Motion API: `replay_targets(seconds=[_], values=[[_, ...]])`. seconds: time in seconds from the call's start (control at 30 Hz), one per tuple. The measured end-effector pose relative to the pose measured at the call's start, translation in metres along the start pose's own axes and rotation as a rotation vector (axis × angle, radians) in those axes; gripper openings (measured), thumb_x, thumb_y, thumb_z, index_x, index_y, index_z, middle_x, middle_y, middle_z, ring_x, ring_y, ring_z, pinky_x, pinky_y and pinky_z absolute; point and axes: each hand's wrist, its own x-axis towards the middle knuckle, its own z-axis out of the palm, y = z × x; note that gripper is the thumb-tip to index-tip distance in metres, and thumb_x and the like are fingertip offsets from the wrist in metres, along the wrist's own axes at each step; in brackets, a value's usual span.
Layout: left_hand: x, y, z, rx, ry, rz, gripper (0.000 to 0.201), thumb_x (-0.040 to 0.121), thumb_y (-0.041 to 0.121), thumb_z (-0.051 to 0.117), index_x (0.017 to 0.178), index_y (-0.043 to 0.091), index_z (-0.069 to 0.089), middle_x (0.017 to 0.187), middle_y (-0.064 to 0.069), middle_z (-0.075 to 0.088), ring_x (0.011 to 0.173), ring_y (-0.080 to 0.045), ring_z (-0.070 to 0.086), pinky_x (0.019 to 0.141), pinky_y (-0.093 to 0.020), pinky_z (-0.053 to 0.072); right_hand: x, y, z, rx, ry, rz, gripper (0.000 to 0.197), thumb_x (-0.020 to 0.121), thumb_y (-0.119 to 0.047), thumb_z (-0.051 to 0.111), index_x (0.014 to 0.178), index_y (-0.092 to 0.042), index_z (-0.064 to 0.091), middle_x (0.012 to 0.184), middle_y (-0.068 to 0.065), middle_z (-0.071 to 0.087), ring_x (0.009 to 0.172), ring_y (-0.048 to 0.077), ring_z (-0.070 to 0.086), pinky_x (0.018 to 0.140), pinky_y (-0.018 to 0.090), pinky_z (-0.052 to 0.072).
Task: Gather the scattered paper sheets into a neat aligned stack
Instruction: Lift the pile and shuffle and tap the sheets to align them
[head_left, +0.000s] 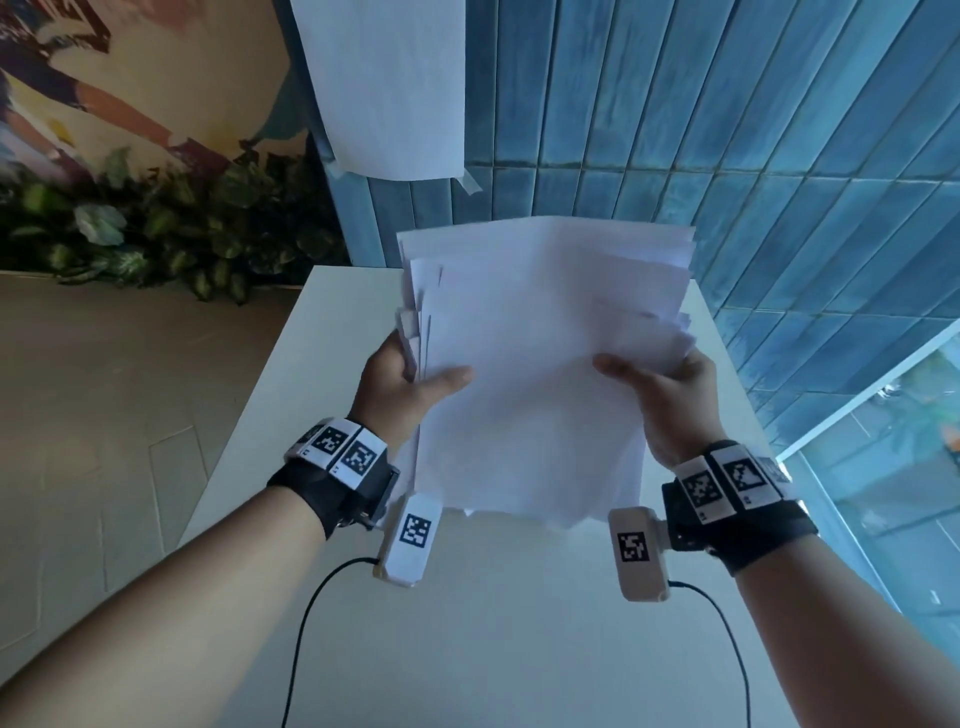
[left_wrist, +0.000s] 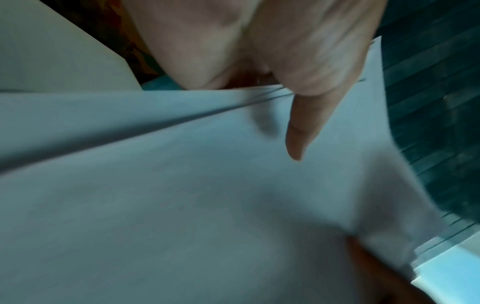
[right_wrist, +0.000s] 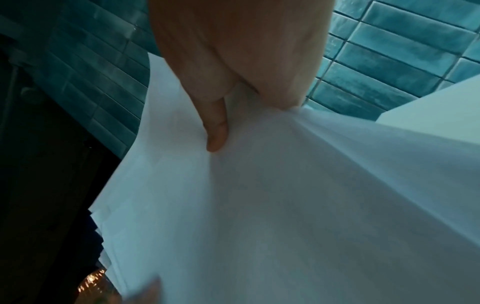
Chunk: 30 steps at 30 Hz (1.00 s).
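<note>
A loose stack of white paper sheets (head_left: 540, 374) is held up above the white table (head_left: 519, 623), its far and side edges uneven. My left hand (head_left: 410, 379) grips the stack's left edge, thumb on top and fingers hidden behind. My right hand (head_left: 670, 395) grips the right edge the same way. In the left wrist view the left hand's thumb (left_wrist: 298, 131) lies on the top of the paper sheets (left_wrist: 207, 195). In the right wrist view the right hand's thumb (right_wrist: 215, 131) presses the paper sheets (right_wrist: 285, 195), which bend around it.
A separate white sheet (head_left: 389, 88) is taped to the blue tiled wall (head_left: 727, 130) behind the table. Green plants (head_left: 156, 228) and a mural stand at the left, with tan floor (head_left: 93, 415) beside the table. A window frame (head_left: 857, 405) runs along the right.
</note>
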Motion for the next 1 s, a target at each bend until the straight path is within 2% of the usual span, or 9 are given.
replay_targets(seconds=[0.17, 0.27, 0.37, 0.47, 0.6, 0.7, 0.8, 0.9, 1.0], values=[[-0.008, -0.009, 0.006, 0.101, -0.002, -0.042, 0.018, 0.085, 0.009, 0.07, 0.099, 0.018, 0.064, 0.091, 0.009, 0.068, 0.086, -0.002, 0.064, 0.073, -0.013, 0.05, 0.003, -0.009, 0.004, -0.011, 0.002, -0.038, 0.026, 0.064, 0.004, 0.082, 0.082, -0.011, 0.071, 0.088, 0.013, 0.073, 0.078, 0.028, 0.07, 0.074, 0.041, 0.059], [-0.008, -0.004, 0.006, 0.045, 0.037, -0.031, 0.019, 0.085, 0.01, 0.069, 0.1, 0.02, 0.065, 0.096, 0.004, 0.071, 0.09, -0.012, 0.067, 0.08, -0.022, 0.053, -0.001, -0.005, -0.003, -0.086, -0.03, -0.07, 0.029, 0.066, 0.001, 0.083, 0.089, -0.012, 0.07, 0.084, 0.001, 0.075, 0.073, 0.013, 0.072, 0.065, 0.024, 0.057], [-0.006, 0.004, 0.0, 0.055, -0.01, -0.004, 0.016, 0.085, 0.011, 0.07, 0.098, 0.02, 0.065, 0.095, 0.005, 0.072, 0.083, -0.002, 0.068, 0.078, -0.017, 0.053, -0.007, 0.004, -0.01, -0.185, -0.112, -0.064, 0.028, 0.067, 0.001, 0.083, 0.082, -0.017, 0.067, 0.067, -0.013, 0.073, 0.061, -0.001, 0.068, 0.057, 0.013, 0.05], [-0.004, 0.009, -0.003, 0.143, -0.101, -0.023, 0.012, 0.082, 0.016, 0.074, 0.093, 0.012, 0.07, 0.088, 0.005, 0.073, 0.078, -0.002, 0.068, 0.077, -0.02, 0.052, -0.005, 0.015, -0.012, -0.217, -0.105, -0.025, 0.033, 0.064, -0.001, 0.085, 0.089, -0.017, 0.069, 0.086, -0.003, 0.075, 0.076, 0.01, 0.072, 0.065, 0.023, 0.056], [-0.002, 0.008, -0.003, 0.418, -0.106, -0.023, 0.04, 0.081, 0.02, 0.075, 0.051, 0.004, 0.054, 0.044, 0.008, 0.054, 0.043, 0.003, 0.047, 0.051, -0.012, 0.044, -0.004, 0.026, -0.011, -0.23, -0.073, 0.06, 0.022, 0.064, -0.004, 0.086, 0.079, -0.011, 0.072, 0.084, 0.005, 0.075, 0.075, 0.019, 0.071, 0.07, 0.037, 0.058], [0.004, 0.022, -0.004, 0.512, -0.116, 0.039, 0.023, 0.084, 0.02, 0.072, 0.065, 0.013, 0.061, 0.062, 0.005, 0.061, 0.06, -0.008, 0.056, 0.059, -0.013, 0.045, -0.005, 0.037, -0.011, -0.191, -0.031, 0.128, 0.027, 0.063, -0.009, 0.087, 0.085, -0.007, 0.072, 0.089, 0.008, 0.076, 0.081, 0.023, 0.073, 0.07, 0.035, 0.057], [0.015, 0.04, -0.008, 0.687, -0.239, 0.114, 0.02, 0.087, 0.02, 0.067, 0.105, 0.013, 0.068, 0.09, -0.001, 0.068, 0.088, -0.022, 0.064, 0.077, -0.025, 0.047, -0.004, 0.045, -0.009, -0.223, 0.052, 0.125, 0.05, 0.064, -0.013, 0.088, 0.107, -0.005, 0.064, 0.104, 0.011, 0.072, 0.09, 0.024, 0.071, 0.071, 0.03, 0.055], [0.025, 0.053, -0.012, 0.918, -0.336, 0.17, 0.021, 0.087, 0.023, 0.061, 0.107, 0.023, 0.067, 0.093, -0.005, 0.072, 0.09, -0.029, 0.064, 0.08, -0.035, 0.052, 0.0, 0.041, -0.009, -0.271, 0.144, 0.127, 0.09, 0.063, -0.017, 0.089, 0.136, -0.01, 0.036, 0.129, 0.004, 0.052, 0.114, 0.023, 0.058, 0.091, 0.032, 0.051], [0.031, 0.065, -0.013, 1.006, -0.391, 0.167, 0.023, 0.086, 0.023, 0.059, 0.106, 0.03, 0.068, 0.094, -0.002, 0.071, 0.091, -0.028, 0.063, 0.08, -0.034, 0.052, 0.004, 0.028, -0.01, -0.537, 0.168, 0.027, 0.13, 0.055, -0.038, 0.091, 0.152, -0.018, 0.006, 0.157, 0.0, 0.018, 0.146, 0.019, 0.019, 0.119, 0.039, 0.021]])
